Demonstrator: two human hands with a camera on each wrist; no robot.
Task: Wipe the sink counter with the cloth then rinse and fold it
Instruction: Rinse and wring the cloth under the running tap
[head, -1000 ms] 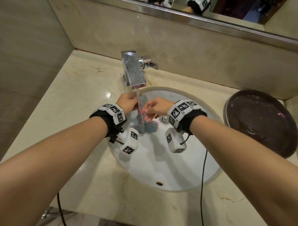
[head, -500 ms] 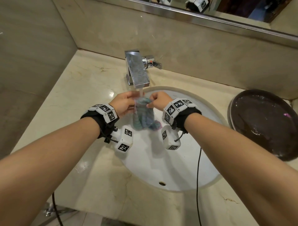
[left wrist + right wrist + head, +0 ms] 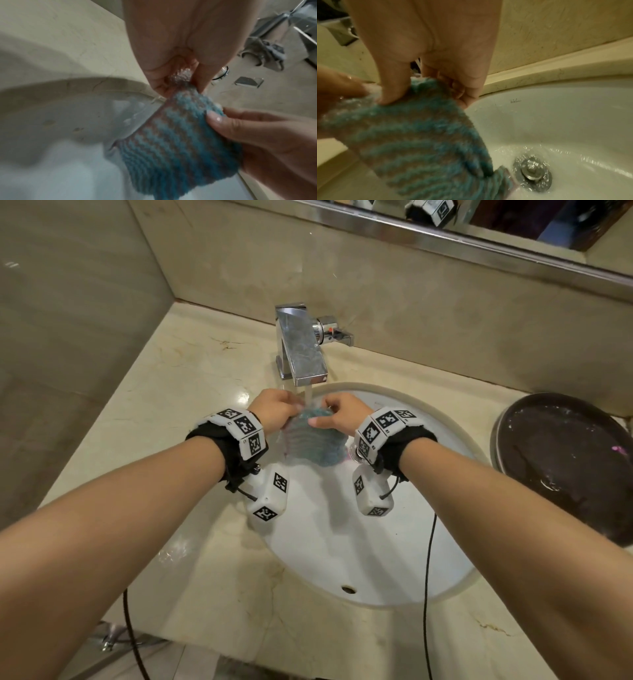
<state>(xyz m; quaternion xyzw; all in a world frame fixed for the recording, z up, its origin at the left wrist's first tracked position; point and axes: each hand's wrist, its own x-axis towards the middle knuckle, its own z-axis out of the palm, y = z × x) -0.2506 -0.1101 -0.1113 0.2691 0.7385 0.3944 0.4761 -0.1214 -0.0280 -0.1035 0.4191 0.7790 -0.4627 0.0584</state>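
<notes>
A blue and grey striped knitted cloth (image 3: 313, 441) hangs over the white sink basin (image 3: 394, 559), right under the running chrome faucet (image 3: 301, 354). My left hand (image 3: 274, 409) pinches its top left corner (image 3: 180, 75) between thumb and fingers. My right hand (image 3: 339, 414) pinches the top right edge, thumb on the front of the cloth (image 3: 419, 128). The water stream falls on the cloth's top edge between both hands. The cloth's lower part hangs free above the drain (image 3: 531, 174).
A beige marble counter (image 3: 171, 405) surrounds the basin. A dark round tray (image 3: 565, 467), wet, sits at the right. The backsplash wall and mirror edge stand behind the faucet. Thin black cables hang from both wrists across the basin's front.
Both hands rose toward the spout and moved apart. The cloth, bunched low in the basin a second ago, now hangs spread out under the stream.
</notes>
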